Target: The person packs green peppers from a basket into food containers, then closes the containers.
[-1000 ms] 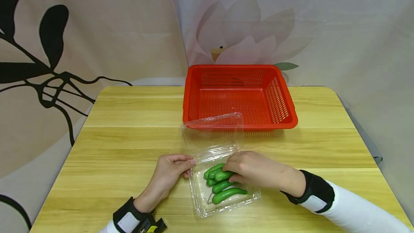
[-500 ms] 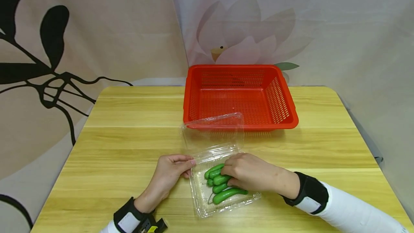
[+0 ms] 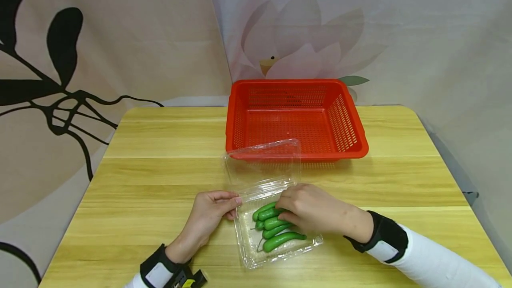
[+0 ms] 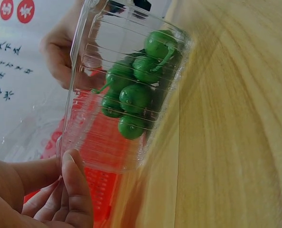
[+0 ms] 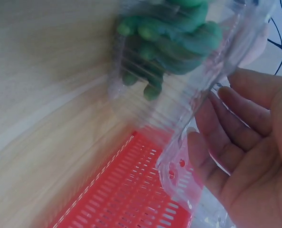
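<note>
A clear plastic clamshell container (image 3: pixel 250 252) stands on the table with its lid (image 3: pixel 264 168) tipped back. Several green peppers (image 3: pixel 284 240) lie side by side in its base, also seen through its wall in the left wrist view as round green ends (image 4: pixel 135 98). My left hand (image 3: pixel 212 212) pinches the container's left rim between thumb and fingers. My right hand (image 3: pixel 310 208) reaches over the right rim, fingers bent down at the right ends of the upper peppers. Its fingertips are partly hidden, and I cannot tell whether they grip a pepper.
Behind the container sits a red perforated basket (image 3: pixel 356 151), its front left edge showing through the raised lid. The wooden table (image 3: pixel 168 154) ends at a patterned cloth backdrop (image 3: pixel 168 34). Both wrists wear black straps.
The right hand has shifted slightly among the peppers, and the upper ones have moved a little and lie more evenly in a row. The left hand and container stay in place.
</note>
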